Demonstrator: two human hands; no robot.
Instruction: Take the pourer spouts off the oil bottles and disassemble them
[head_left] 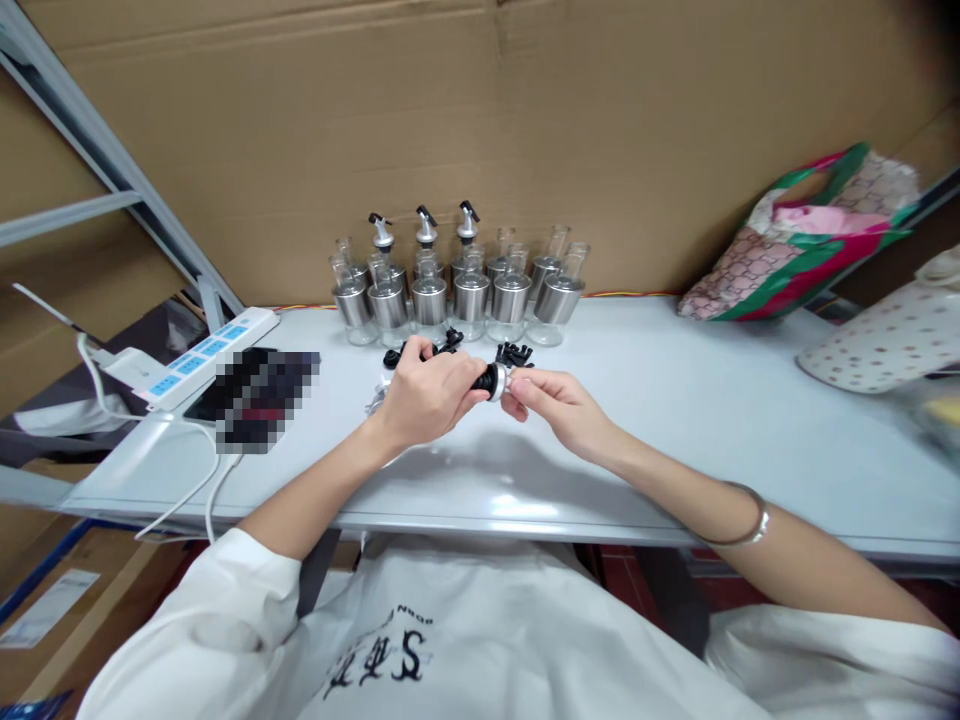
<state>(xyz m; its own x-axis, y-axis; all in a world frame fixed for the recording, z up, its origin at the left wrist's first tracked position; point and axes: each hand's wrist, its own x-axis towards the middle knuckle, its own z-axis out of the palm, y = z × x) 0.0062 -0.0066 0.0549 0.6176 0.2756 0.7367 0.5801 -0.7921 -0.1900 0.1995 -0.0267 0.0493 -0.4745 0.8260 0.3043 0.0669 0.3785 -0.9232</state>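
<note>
In front of my chest I hold a bottle pourer (500, 381) sideways, with a black ribbed stopper and a silver collar. My left hand (431, 390) is wrapped round the black stopper end. The fingertips of my right hand (551, 405) pinch the silver end. Small black parts (514, 354) lie just beyond my right fingers, and more black pieces (450, 341) sit behind my left hand. Silver parts (375, 398) show partly beside my left wrist. Behind these stand several glass bottles (470, 298) with steel bands. Three at the back carry silver pourers (426, 228) with black tips.
A white power strip (214, 355) with cables lies on the table's left side, next to a blurred-out dark object (259, 395). At the right are a patterned bag (780, 250) and a white spotted container (877, 340). Cardboard (300, 150) stands behind the table (675, 400).
</note>
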